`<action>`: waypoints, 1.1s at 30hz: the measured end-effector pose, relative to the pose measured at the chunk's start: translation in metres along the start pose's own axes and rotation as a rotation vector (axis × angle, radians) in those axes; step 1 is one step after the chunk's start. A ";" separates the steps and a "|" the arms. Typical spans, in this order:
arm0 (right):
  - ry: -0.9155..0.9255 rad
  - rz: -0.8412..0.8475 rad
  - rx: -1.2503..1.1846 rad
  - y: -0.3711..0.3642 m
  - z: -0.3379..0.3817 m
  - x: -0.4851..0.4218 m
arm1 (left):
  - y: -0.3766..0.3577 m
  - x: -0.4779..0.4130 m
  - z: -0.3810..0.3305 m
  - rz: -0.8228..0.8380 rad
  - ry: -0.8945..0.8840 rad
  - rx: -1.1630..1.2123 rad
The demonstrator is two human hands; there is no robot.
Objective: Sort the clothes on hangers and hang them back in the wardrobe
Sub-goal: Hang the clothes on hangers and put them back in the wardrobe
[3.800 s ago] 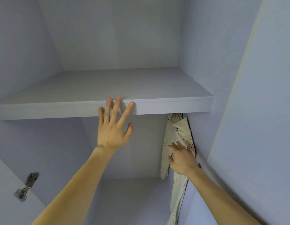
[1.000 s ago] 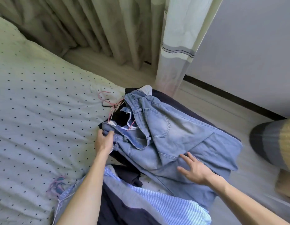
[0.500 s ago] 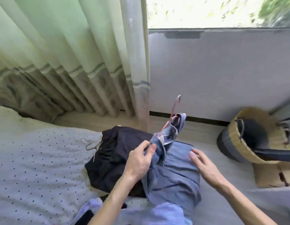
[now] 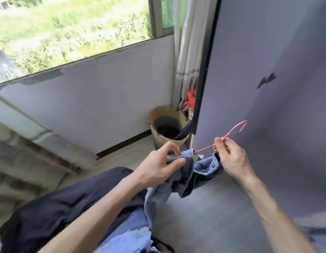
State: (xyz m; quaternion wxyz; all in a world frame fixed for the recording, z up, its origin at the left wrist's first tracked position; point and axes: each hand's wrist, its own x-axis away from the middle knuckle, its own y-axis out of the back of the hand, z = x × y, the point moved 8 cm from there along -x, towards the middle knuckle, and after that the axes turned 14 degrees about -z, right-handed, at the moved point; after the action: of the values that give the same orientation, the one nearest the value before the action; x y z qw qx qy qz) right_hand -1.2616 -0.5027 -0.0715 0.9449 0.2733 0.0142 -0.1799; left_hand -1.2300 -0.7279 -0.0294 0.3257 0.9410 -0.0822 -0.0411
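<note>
daylight is coming through a window (image 4: 67, 33) at the far left, above a grey wall, and a woven basket (image 4: 165, 109) is sitting in the far corner beside a pale curtain (image 4: 187, 52). a grey wardrobe door (image 4: 277, 143) is filling the right side.

near the middle, the left hand (image 4: 156, 168) is gripping the bunched waistband of the blue jeans (image 4: 187, 172), thumb and curled fingers squeezing the denim between them. just to its right, the right hand (image 4: 231, 157) is pinching the neck of the pink hanger (image 4: 233, 132), whose hook is pointing up and right toward the door. the hanger's wire is running into the denim, though how it is seated there is hidden. the legs are trailing down toward the near edge, beside a dark garment (image 4: 58, 207) and a blue striped shirt (image 4: 127, 238).

the step in hand looks to be bringing the jeans on their hanger to the wardrobe. the next move is likely calling for finding the rail, which is out of view, and raising the hook over it while the left hand is steadying the denim against slipping.
</note>
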 end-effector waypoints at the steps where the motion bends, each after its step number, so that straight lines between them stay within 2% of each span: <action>1: -0.012 -0.063 0.016 0.027 -0.015 -0.004 | -0.022 -0.007 -0.015 0.022 -0.041 0.015; 3: -0.016 -0.145 0.061 0.073 -0.035 -0.018 | -0.062 -0.021 -0.047 0.072 -0.122 0.050; 6: -0.019 -0.213 0.075 0.133 -0.048 -0.046 | -0.106 -0.047 -0.092 0.044 -0.222 0.090; 11: -0.076 -0.393 0.106 0.228 -0.087 -0.084 | -0.165 -0.119 -0.146 -0.032 -0.188 0.176; 16: -0.275 -0.621 0.263 0.328 -0.152 -0.102 | -0.214 -0.201 -0.202 -0.045 -0.193 0.323; 22: -0.491 -1.024 0.325 0.454 -0.190 -0.117 | -0.253 -0.313 -0.268 -0.073 -0.200 0.404; 26: -0.604 -1.137 0.374 0.501 -0.201 -0.119 | -0.295 -0.341 -0.275 -0.014 -0.250 0.398; 30: -0.664 -1.151 0.386 0.526 -0.230 -0.121 | -0.329 -0.352 -0.261 0.023 -0.236 0.375; 33: -0.702 -1.168 0.369 0.539 -0.247 -0.122 | -0.351 -0.372 -0.278 0.028 -0.267 0.338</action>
State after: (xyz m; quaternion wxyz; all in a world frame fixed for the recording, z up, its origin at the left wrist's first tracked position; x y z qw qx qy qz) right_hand -1.1703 0.0905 0.0091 0.5808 0.3024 -0.1775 -0.7347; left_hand -1.5140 -0.2202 -0.0204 0.1498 0.9673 -0.1434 -0.1463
